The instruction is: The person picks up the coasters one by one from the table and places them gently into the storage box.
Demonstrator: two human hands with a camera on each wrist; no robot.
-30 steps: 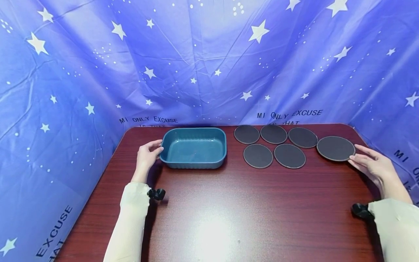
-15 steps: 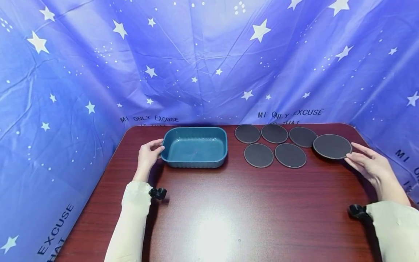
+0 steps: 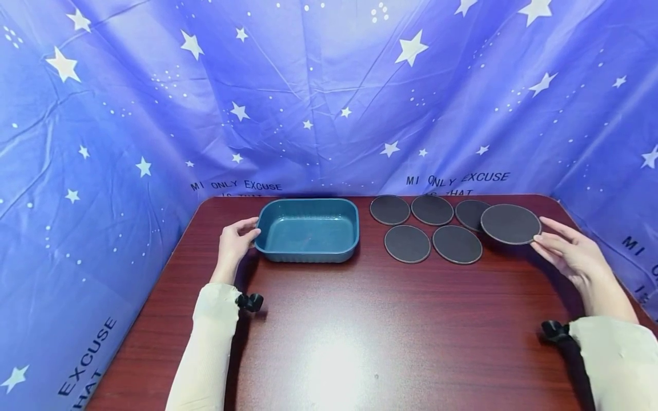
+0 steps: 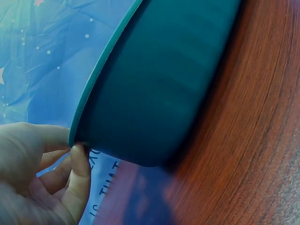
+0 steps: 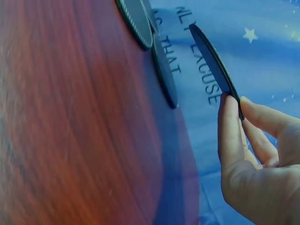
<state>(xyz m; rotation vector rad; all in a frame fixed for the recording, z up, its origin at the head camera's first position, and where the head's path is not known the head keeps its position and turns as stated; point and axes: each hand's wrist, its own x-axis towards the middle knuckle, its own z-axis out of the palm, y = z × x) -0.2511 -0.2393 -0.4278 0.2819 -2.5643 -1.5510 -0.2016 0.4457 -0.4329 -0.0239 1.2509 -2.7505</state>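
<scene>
And the right hand point(image 3: 578, 257) is pinching one black disc point(image 3: 510, 224) by its right edge, holding it above the counter point(image 3: 421, 331); the teal box point(image 3: 308, 257) is lying well leftward, past five flat discs point(image 3: 407, 244), its long axis running side to side, while the nearer left hand point(image 3: 235, 245) is pinching its left rim.

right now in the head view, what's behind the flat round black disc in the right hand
A second flat round black disc and the reddish-brown wooden table show partly; the held disc covers the second disc's right edge and anything else directly behind it.
</scene>
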